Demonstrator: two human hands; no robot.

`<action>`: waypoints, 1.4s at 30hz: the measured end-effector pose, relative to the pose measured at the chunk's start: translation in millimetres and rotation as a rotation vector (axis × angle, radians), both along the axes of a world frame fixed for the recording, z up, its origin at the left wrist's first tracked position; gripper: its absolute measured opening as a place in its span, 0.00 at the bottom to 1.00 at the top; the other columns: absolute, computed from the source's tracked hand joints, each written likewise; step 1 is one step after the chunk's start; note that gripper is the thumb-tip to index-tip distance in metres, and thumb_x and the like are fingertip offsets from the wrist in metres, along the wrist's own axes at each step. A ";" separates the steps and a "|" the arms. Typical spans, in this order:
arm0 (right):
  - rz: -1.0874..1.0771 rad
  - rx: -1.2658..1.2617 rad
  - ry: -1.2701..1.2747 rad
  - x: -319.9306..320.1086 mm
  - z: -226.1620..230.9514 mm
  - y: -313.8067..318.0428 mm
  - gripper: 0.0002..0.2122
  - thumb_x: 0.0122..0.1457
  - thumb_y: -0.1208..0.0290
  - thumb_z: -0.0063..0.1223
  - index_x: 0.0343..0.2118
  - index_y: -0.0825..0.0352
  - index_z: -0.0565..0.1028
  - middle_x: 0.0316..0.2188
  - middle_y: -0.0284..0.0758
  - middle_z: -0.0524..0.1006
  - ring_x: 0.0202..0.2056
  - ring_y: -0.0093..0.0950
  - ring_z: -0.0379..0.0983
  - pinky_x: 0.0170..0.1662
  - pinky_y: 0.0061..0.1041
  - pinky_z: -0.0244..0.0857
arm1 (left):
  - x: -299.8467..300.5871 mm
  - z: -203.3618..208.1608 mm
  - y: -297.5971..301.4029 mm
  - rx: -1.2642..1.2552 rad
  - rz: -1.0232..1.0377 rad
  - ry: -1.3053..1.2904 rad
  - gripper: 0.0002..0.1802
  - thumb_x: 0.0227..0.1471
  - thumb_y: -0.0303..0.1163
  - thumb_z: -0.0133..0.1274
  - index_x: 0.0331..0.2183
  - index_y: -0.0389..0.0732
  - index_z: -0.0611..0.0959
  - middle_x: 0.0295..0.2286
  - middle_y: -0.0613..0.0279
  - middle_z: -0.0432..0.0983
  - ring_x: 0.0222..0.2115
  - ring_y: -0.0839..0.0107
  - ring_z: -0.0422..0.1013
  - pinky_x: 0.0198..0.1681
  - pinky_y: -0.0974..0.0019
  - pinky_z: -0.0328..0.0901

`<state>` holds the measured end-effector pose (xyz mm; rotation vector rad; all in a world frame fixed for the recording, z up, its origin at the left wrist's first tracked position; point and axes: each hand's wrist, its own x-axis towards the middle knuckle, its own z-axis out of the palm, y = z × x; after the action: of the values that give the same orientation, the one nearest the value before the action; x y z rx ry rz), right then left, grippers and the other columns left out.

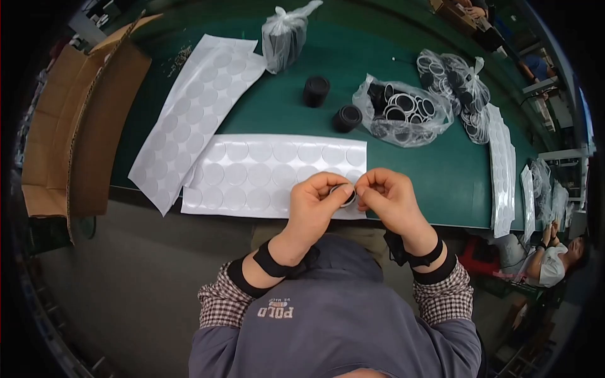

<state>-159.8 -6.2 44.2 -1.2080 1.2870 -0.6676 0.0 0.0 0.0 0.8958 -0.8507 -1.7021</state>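
My left hand [318,200] grips a small black disc with a pale rim [344,200], thumb on its face. Close beside it, my right hand [386,196] is closed in a pinch at the disc's right side. Whatever those right fingers hold is hidden or too small to make out. Under both hands lies a white sheet of round stickers [252,170], along the table's near edge. A second sticker sheet [195,104] lies slanted to the left, partly beneath the first. Two stacks of black discs stand beyond my hands, one farther back [316,91], one nearer [347,118].
An open plastic bag of black discs and pale rings [403,113] lies right of the stacks, with tied bags [463,94] behind. Another tied bag [285,38] stands at the back. A cardboard box [101,126] is at left. More sheets [501,170] and a seated person [545,264] are at right.
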 end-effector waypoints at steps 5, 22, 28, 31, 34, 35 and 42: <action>-0.048 0.012 -0.038 -0.6 1.1 -4.9 0.06 0.52 0.74 0.48 0.31 0.72 0.71 0.23 0.30 0.71 0.23 0.17 0.68 0.27 0.15 0.65 | 1.9 -0.5 -0.5 -0.021 0.022 0.058 0.05 0.46 0.23 0.50 0.29 0.33 0.78 0.23 0.66 0.73 0.24 0.83 0.67 0.26 0.81 0.61; -0.069 -0.020 -0.140 9.8 -8.9 -6.6 0.09 0.50 0.69 0.54 0.23 0.70 0.73 0.17 0.26 0.70 0.19 0.13 0.63 0.22 0.12 0.57 | 3.2 10.5 2.3 0.080 0.009 0.076 0.09 0.49 0.25 0.47 0.33 0.33 0.78 0.30 0.60 0.74 0.29 0.75 0.70 0.29 0.74 0.68; -0.073 -0.104 -0.156 8.8 -15.4 -6.0 0.07 0.50 0.70 0.54 0.24 0.69 0.73 0.19 0.27 0.71 0.18 0.13 0.63 0.21 0.12 0.58 | 3.6 7.6 4.1 0.125 0.030 0.099 0.08 0.48 0.26 0.49 0.31 0.32 0.78 0.26 0.60 0.74 0.25 0.77 0.70 0.27 0.76 0.67; -0.068 -0.041 -0.092 8.6 -11.6 -5.0 0.06 0.49 0.71 0.54 0.23 0.68 0.73 0.19 0.26 0.71 0.19 0.13 0.63 0.21 0.11 0.58 | 1.7 8.0 4.0 0.134 0.067 0.067 0.07 0.48 0.26 0.49 0.29 0.30 0.77 0.25 0.59 0.74 0.24 0.76 0.70 0.28 0.76 0.67; -0.052 0.007 -0.124 7.2 -10.5 -6.8 0.06 0.49 0.72 0.54 0.24 0.68 0.73 0.19 0.26 0.71 0.19 0.13 0.63 0.21 0.12 0.58 | 1.7 7.9 2.4 0.096 0.059 0.034 0.07 0.47 0.25 0.49 0.28 0.30 0.77 0.24 0.59 0.74 0.23 0.76 0.70 0.27 0.76 0.67; -0.038 0.034 -0.144 6.1 -10.3 -6.9 0.05 0.49 0.72 0.54 0.24 0.68 0.73 0.19 0.26 0.71 0.19 0.13 0.63 0.21 0.12 0.58 | 2.0 8.0 2.4 0.080 0.062 0.014 0.07 0.47 0.24 0.49 0.28 0.30 0.77 0.24 0.59 0.74 0.23 0.76 0.70 0.27 0.76 0.66; 0.068 0.042 -0.250 -2.8 -16.5 -10.8 0.06 0.48 0.71 0.53 0.22 0.68 0.73 0.17 0.27 0.71 0.17 0.14 0.64 0.19 0.14 0.59 | 8.6 12.2 1.4 0.155 0.001 0.082 0.06 0.45 0.22 0.49 0.27 0.29 0.77 0.23 0.59 0.73 0.23 0.77 0.69 0.27 0.77 0.63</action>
<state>-162.6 -17.0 27.7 -1.0919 1.0426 -0.7140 8.6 1.4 12.2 0.9220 -0.6705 -1.8095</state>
